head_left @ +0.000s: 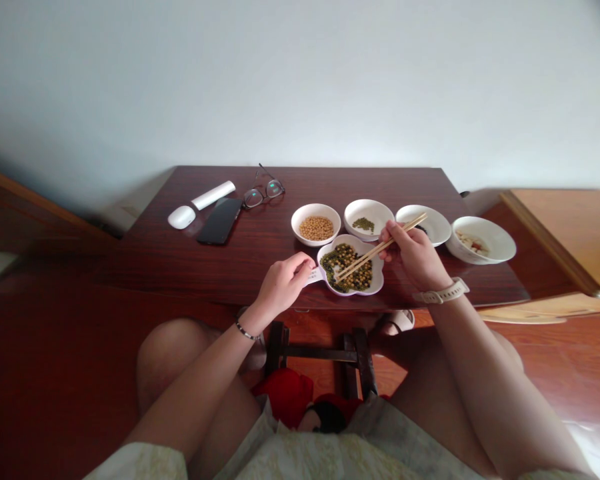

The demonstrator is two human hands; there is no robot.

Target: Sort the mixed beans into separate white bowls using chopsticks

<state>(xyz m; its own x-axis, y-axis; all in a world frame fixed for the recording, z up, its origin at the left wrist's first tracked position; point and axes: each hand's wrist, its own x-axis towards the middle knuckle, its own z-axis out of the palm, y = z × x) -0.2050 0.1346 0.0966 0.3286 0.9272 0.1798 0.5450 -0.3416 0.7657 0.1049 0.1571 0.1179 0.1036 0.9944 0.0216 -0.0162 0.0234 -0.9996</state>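
Right hand [415,257]: fingers [389,232] closed on smooth wooden chopsticks [375,251], tips touching mixed beans [343,268] in a white lobed dish [379,280]. Left hand [283,287]: curled fingers [303,263] pinch a flat printed white tab [314,275] at the dish's edge.

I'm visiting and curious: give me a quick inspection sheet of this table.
Surface: dark wooden table.
Job's things: flower-shaped white dish of mixed beans; chopsticks; bowl of yellow beans; bowl of green beans.
Clutter: glasses, phone, white computer mouse, white tube.
Grips: left hand holds the dish's tab; right hand holds the chopsticks, tips at the beans.
Cables: nothing seen.
Surroundings: white wall, wooden floor.
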